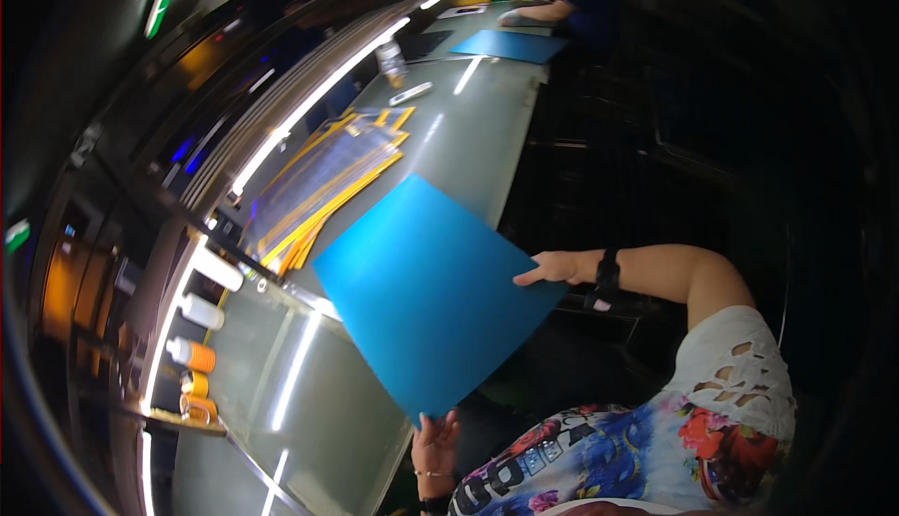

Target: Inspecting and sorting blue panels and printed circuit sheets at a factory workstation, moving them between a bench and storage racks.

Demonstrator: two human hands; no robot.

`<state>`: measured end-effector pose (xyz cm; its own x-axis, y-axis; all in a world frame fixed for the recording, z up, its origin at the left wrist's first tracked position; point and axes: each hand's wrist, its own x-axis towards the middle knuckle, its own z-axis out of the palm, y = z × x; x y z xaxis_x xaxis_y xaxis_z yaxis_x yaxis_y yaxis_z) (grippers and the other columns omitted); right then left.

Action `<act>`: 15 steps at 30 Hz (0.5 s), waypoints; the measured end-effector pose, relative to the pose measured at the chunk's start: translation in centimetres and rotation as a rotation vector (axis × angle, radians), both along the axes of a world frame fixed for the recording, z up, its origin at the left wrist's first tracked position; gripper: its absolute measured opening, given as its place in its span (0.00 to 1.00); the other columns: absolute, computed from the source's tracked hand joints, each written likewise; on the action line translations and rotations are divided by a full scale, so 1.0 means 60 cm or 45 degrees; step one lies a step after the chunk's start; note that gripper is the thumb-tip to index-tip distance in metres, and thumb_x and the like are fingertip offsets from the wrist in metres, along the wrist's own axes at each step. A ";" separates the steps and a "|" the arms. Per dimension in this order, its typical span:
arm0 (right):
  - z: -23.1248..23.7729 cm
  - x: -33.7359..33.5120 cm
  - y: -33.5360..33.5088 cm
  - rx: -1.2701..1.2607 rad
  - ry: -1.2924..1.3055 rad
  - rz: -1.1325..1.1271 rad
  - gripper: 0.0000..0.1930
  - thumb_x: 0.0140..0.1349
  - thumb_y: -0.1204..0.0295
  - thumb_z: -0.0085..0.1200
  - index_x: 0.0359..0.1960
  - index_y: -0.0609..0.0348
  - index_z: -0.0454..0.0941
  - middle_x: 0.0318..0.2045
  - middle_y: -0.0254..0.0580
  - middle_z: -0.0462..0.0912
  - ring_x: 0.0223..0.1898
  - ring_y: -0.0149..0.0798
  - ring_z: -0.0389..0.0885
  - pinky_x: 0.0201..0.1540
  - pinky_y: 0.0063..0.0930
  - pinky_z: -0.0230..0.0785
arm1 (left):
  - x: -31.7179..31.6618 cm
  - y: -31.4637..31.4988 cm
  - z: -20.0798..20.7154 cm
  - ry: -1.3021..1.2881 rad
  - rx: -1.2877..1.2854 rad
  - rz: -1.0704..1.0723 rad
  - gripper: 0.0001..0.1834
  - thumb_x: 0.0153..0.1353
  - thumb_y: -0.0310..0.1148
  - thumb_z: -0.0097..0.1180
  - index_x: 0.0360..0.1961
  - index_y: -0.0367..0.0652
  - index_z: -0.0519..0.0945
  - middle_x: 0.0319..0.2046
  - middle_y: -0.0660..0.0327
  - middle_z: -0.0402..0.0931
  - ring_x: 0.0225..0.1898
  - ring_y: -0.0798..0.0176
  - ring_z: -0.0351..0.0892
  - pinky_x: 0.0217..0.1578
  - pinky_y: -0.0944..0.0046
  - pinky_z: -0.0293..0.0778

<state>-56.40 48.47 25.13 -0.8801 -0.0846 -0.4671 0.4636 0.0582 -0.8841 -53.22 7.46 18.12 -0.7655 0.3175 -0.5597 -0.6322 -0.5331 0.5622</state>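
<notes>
A flat blue sheet [431,301] is held up at a slant in front of me, over the edge of the long workbench. My right hand [552,268] pinches its right-hand corner, with the thumb lying on the upper face and the other fingers hidden beneath. At the near corner, my left hand [436,436] is closed on the sheet's tip. A dark watch-like band [607,272] circles my right wrist.
Yellow-edged dark panels [323,184] lie stacked on the grey-green bench [468,123]. Bottles and orange tape rolls [197,385] line a shelf at left. Further along lie a white tool [410,94] and another blue sheet [510,45], near a seated person [585,6].
</notes>
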 end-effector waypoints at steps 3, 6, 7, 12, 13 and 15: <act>0.018 0.048 -0.032 -0.141 0.275 -0.125 0.22 0.56 0.59 0.58 0.45 0.66 0.75 0.40 0.42 0.80 0.45 0.34 0.76 0.50 0.27 0.66 | 0.005 -0.021 0.013 0.081 -0.068 -0.038 0.12 0.63 0.40 0.49 0.42 0.45 0.72 0.36 0.60 0.77 0.41 0.55 0.78 0.38 0.59 0.75; 0.096 0.139 -0.043 -0.094 0.496 -0.303 0.17 0.58 0.64 0.56 0.43 0.66 0.76 0.38 0.42 0.81 0.39 0.32 0.78 0.46 0.24 0.68 | -0.006 0.003 0.023 0.139 0.016 -0.155 0.13 0.63 0.41 0.49 0.43 0.46 0.71 0.36 0.62 0.76 0.41 0.59 0.75 0.41 0.61 0.72; 0.116 0.170 -0.041 -0.061 0.575 -0.401 0.16 0.58 0.65 0.56 0.42 0.66 0.76 0.37 0.41 0.81 0.37 0.31 0.78 0.44 0.23 0.69 | -0.015 0.019 0.025 0.180 0.068 -0.216 0.13 0.63 0.41 0.49 0.43 0.46 0.71 0.37 0.63 0.75 0.41 0.61 0.74 0.42 0.61 0.71; 0.195 0.351 -0.023 0.226 0.897 -1.036 0.10 0.60 0.68 0.53 0.37 0.62 0.77 0.30 0.34 0.80 0.31 0.25 0.77 0.37 0.20 0.69 | -0.088 0.199 0.125 0.573 -0.034 -0.666 0.28 0.65 0.49 0.41 0.59 0.42 0.58 0.49 0.51 0.71 0.43 0.51 0.78 0.38 0.62 0.76; 0.199 0.381 -0.022 0.327 0.950 -1.190 0.09 0.60 0.68 0.53 0.36 0.61 0.77 0.28 0.32 0.79 0.29 0.24 0.75 0.34 0.19 0.68 | -0.101 0.229 0.144 0.667 -0.025 -0.802 0.28 0.66 0.47 0.41 0.61 0.42 0.56 0.53 0.48 0.69 0.44 0.53 0.78 0.39 0.65 0.76; 0.189 0.454 -0.013 0.668 1.013 -1.371 0.08 0.61 0.69 0.52 0.33 0.61 0.77 0.24 0.30 0.76 0.24 0.21 0.70 0.28 0.16 0.62 | -0.124 0.276 0.139 0.932 -0.329 -0.958 0.26 0.66 0.41 0.44 0.60 0.39 0.60 0.52 0.51 0.70 0.46 0.59 0.77 0.40 0.68 0.74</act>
<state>-29.15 47.68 36.48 -0.4412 0.8023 0.4020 -0.1070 0.3978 -0.9112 -60.69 24.03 26.46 -0.5990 0.7839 -0.1634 -0.2129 0.0408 0.9762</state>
